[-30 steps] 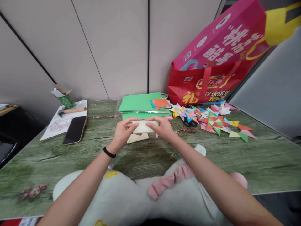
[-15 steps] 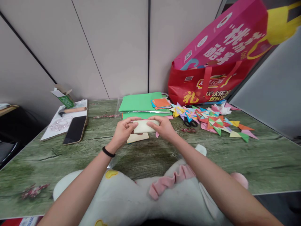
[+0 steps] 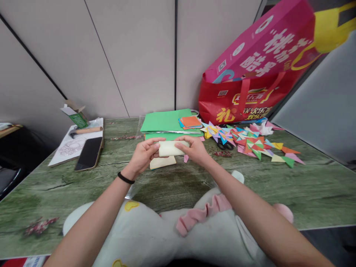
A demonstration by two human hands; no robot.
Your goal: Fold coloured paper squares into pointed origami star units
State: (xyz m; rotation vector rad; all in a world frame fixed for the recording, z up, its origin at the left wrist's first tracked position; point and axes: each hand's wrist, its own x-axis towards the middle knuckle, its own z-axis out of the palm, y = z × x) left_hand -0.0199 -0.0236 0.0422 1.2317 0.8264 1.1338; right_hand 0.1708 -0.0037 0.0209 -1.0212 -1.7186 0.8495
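Gripped at either end by the left hand (image 3: 141, 155) and right hand (image 3: 197, 151), the cream paper (image 3: 167, 148) has been bowed further; apparently no flat crease is yet set

Red bag (image 3: 235, 97): "礼"; pink package (image 3: 263, 42): "桃"
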